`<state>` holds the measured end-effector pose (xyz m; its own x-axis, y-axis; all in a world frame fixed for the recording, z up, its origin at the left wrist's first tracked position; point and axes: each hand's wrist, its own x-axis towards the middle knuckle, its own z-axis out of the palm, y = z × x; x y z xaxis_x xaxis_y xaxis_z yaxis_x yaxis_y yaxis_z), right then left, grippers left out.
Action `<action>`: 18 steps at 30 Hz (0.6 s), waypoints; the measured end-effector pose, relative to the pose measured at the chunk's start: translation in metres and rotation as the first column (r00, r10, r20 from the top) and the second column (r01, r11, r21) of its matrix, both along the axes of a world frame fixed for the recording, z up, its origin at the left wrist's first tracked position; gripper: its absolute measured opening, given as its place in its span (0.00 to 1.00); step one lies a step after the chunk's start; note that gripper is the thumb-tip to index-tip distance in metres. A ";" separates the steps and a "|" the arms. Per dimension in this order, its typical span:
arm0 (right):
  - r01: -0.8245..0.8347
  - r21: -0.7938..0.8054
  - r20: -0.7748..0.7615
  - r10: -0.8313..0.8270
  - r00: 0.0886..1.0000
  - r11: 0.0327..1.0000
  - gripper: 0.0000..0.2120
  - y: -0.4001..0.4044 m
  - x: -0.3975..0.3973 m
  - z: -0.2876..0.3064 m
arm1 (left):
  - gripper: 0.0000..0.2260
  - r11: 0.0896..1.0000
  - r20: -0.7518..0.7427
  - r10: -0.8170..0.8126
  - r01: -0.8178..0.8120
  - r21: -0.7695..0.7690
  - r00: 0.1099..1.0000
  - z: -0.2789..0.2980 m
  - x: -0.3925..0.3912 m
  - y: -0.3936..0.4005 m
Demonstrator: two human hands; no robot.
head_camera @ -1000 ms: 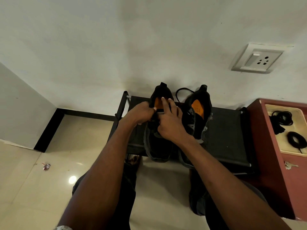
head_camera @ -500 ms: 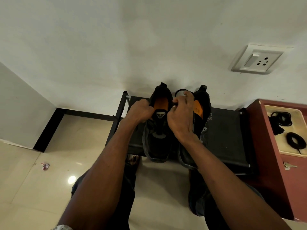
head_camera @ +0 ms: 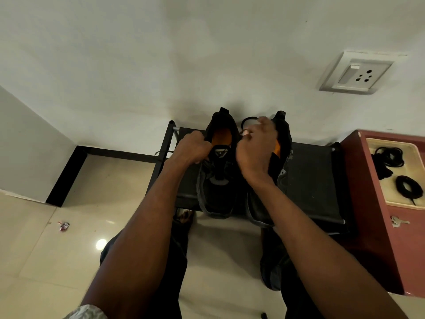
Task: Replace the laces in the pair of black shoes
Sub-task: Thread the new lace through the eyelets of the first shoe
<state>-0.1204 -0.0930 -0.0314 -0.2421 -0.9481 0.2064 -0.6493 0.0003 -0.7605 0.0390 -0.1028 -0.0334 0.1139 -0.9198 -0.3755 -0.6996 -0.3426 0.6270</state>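
Two black shoes with orange insoles stand side by side on a low black rack (head_camera: pixel 312 180), toes toward me. My left hand (head_camera: pixel 192 147) grips the left side of the left shoe (head_camera: pixel 218 180) at its collar. My right hand (head_camera: pixel 256 148) is raised between the shoes and pinches a black lace (head_camera: pixel 247 120), which loops up behind it near the wall. That hand and wrist cover much of the right shoe (head_camera: pixel 284 139).
A red cabinet (head_camera: pixel 368 192) stands right of the rack. On it, a cream tray (head_camera: pixel 414 155) holds coiled black laces (head_camera: pixel 388 157), and keys (head_camera: pixel 399 222) lie nearby. A wall socket (head_camera: pixel 355 73) is above. Tiled floor with a small wrapper (head_camera: pixel 64 226) lies left.
My right hand has lifted from the left shoe's tongue up and to the right, drawing the lace out. My left hand has stayed on the shoe's left side.
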 end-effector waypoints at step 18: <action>-0.277 0.123 -0.413 0.303 0.859 0.953 0.10 0.008 0.004 -0.008 | 0.11 1.000 0.006 0.014 -0.014 0.006 1.000 0.000 -0.007 0.000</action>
